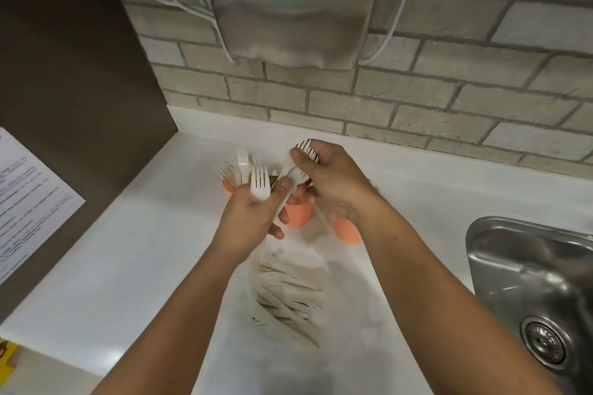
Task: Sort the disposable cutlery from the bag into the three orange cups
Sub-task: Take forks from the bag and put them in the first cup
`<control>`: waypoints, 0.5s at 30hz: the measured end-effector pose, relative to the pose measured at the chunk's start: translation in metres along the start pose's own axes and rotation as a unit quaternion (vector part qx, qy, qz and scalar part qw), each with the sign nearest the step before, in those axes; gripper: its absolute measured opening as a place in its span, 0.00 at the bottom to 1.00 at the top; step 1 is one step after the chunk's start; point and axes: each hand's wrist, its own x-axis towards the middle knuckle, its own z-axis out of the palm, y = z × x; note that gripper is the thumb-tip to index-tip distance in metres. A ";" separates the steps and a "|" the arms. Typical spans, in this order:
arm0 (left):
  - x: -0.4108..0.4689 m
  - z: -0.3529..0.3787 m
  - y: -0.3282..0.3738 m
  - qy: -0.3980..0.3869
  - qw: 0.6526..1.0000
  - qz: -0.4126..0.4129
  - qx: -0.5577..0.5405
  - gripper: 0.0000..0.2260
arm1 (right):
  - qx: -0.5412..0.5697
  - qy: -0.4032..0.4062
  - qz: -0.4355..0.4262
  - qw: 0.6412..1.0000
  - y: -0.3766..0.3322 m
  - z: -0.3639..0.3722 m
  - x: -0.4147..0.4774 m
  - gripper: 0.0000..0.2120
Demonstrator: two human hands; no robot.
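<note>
Sorting was under way but, by our judgement, well short of finished. Of the three small orange plastic cups standing in a row on the white bench, the leftmost orange cup already held a cluster of white plastic forks, tines up. The middle orange cup and the right orange cup were largely covered by the hands, so we could not tell what either held. The left hand had its grip curled round the handle of a single white plastic fork, held upright just beside the filled cup. The right hand was closed on a further pale fork or small bunch, thumb pressed along the handle and tines pointing away towards the brick wall. We could not count the pieces in that grip. The left thumb seemed to touch that same handle lower down, as though the pieces were being separated or passed between hands above the cups. Nearer to us, the clear plastic bag lay flat on the bench with a good heap of pale cutlery handles visible through it. We took this to mean that most of the work remained. Only forks were plainly recognisable anywhere, so we could not judge whether knives or spoons had been sorted at all. A steel sink sat to the right, apart from the cups.
</note>
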 end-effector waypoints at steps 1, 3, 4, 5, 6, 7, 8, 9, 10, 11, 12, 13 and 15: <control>0.001 -0.008 0.001 -0.001 1.000 -0.001 -0.002 0.13 | -0.002 0.005 -0.006 1.000 -0.003 0.007 0.005 0.15; 0.004 -0.024 0.003 0.007 1.000 -0.011 -0.018 0.14 | -0.020 0.039 -0.033 0.998 -0.011 0.018 0.015 0.12; 0.007 -0.034 0.003 0.021 0.999 -0.021 -0.035 0.14 | -0.033 0.065 -0.057 0.996 -0.015 0.022 0.020 0.11; 0.009 -0.046 0.003 0.042 0.997 -0.032 -0.058 0.13 | -0.048 0.092 -0.084 0.991 -0.020 0.026 0.025 0.10; 0.012 -0.058 0.002 0.070 0.993 -0.041 -0.086 0.13 | -0.067 0.117 -0.109 0.985 -0.024 0.029 0.030 0.10; 0.015 -0.072 0.001 0.100 0.987 -0.048 -0.112 0.13 | -0.093 0.137 -0.133 0.977 -0.027 0.032 0.035 0.10; 0.019 -0.085 -0.001 0.126 0.982 -0.054 -0.131 0.13 | -0.123 0.150 -0.153 0.969 -0.028 0.037 0.041 0.11; 0.022 -0.097 -0.004 0.144 0.977 -0.063 -0.141 0.13 | -0.151 0.153 -0.167 0.962 -0.028 0.041 0.047 0.11; 0.024 -0.108 -0.007 0.153 0.975 -0.071 -0.145 0.13 | -0.176 0.151 -0.175 0.957 -0.026 0.047 0.054 0.12; 0.026 -0.117 -0.010 0.155 0.974 -0.077 -0.144 0.13 | -0.195 0.146 -0.178 0.953 -0.024 0.053 0.062 0.12; 0.028 -0.124 -0.012 0.152 0.975 -0.080 -0.139 0.13 | -0.212 0.140 -0.183 0.950 -0.021 0.059 0.070 0.12; 0.030 -0.130 -0.014 0.150 0.977 -0.080 -0.132 0.14 | -0.233 0.136 -0.187 0.945 -0.017 0.065 0.079 0.13; 0.032 -0.137 -0.018 0.146 0.978 -0.084 -0.125 0.14 | -0.285 0.123 -0.193 0.931 -0.007 0.075 0.095 0.14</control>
